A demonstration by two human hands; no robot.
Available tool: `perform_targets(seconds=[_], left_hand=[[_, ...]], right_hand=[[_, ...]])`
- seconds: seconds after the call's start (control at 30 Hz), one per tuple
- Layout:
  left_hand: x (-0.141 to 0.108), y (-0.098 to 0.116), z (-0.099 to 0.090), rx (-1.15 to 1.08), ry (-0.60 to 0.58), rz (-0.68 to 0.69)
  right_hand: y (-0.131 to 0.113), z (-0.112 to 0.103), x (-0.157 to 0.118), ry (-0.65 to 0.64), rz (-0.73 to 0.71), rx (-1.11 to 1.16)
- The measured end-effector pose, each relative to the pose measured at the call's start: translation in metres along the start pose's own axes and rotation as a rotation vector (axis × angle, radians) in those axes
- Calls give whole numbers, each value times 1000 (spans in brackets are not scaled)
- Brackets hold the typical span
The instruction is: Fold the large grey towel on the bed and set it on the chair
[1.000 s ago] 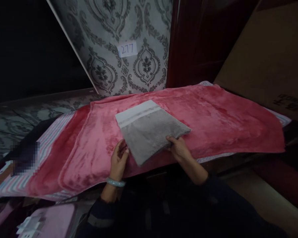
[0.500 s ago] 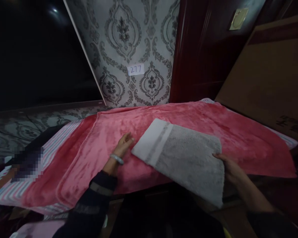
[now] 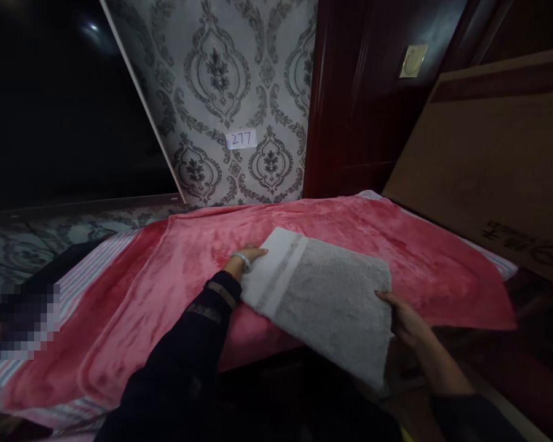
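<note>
A folded grey towel (image 3: 332, 301) with a pale band at its left end is held above a pink plush blanket (image 3: 198, 270). My right hand (image 3: 405, 316) grips the towel's right edge, thumb on top and fingers beneath. At the towel's left edge, my left hand (image 3: 252, 252) has its thumb on the upper side, and its other fingers are hidden under the cloth. A bracelet circles my left wrist. The towel slants, its near right corner hanging past the blanket's front edge.
A striped cloth (image 3: 74, 301) shows under the blanket. Behind stand a patterned wall with a paper label (image 3: 241, 139) and a dark screen (image 3: 64, 104). A large cardboard box (image 3: 493, 159) leans at the right. Part of another person is blurred at far left.
My left hand has moved right from beside the towel onto its left edge and closed on it. My right hand keeps its hold. The view has shifted slightly.
</note>
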State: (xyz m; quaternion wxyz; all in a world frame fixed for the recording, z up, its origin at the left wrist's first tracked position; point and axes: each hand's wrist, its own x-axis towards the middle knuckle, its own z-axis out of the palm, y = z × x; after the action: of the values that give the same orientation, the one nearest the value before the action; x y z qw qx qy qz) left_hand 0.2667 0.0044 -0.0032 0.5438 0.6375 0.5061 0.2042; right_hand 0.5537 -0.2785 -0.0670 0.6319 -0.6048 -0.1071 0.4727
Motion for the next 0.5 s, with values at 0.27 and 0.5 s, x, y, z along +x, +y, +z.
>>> perform_targets(seconds=[0.27,0.5], left_hand=[[-32,13,-5,-103,-36,31],[-100,34,-69,-371,121,161]], right_hand=[[-37,17,-5,-87,-206,-113],[-116,76,41,-364,-326,-392]])
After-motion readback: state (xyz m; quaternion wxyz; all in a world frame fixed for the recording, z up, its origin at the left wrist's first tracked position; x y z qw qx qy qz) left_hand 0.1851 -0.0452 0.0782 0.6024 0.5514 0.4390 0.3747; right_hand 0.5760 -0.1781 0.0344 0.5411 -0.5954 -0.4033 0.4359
